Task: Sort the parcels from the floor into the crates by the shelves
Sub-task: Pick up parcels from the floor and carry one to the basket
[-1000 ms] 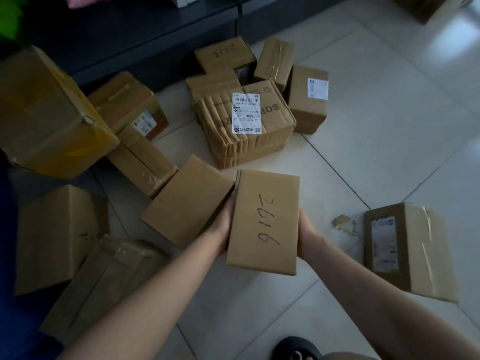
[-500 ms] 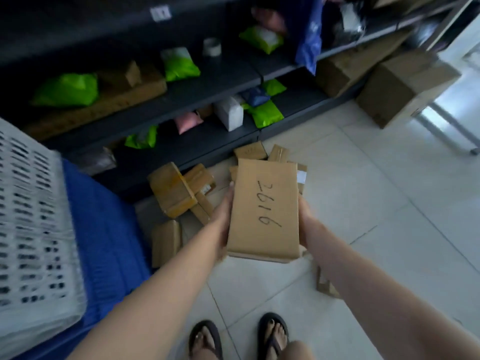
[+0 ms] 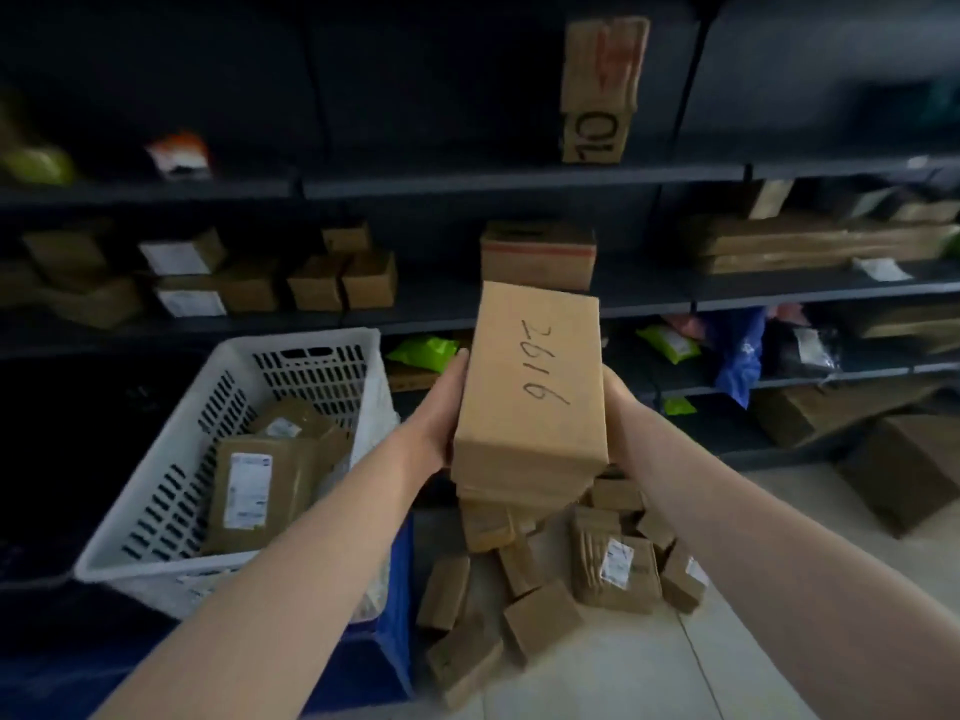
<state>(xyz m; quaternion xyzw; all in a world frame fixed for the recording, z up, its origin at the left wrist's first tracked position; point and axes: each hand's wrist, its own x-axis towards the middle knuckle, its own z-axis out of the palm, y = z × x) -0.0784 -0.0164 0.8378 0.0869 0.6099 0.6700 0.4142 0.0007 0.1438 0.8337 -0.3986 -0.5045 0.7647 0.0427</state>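
Head view shows the left hand (image 3: 441,407) and right hand (image 3: 621,402) gripping the long sides of the 2616 parcel (image 3: 535,387), held in the air with its long axis pointing toward the shelves (image 3: 519,175). The white crate (image 3: 311,339) sits lower left, nearer the left hand. Half a second ago the parcel hung lower over the floor, and the crate's inside was out of sight.

The cardboard box (image 3: 530,387) I'm holding has "2616" handwritten in dark marker along its top face, sideways to me. High on the shelving, a cardboard sign (image 3: 597,135) carries a big "10", also turned sideways, under red marks I can't make out. The white labels on the crate parcel (image 3: 260,475) and the floor parcel (image 3: 615,563) are too blurred to read.
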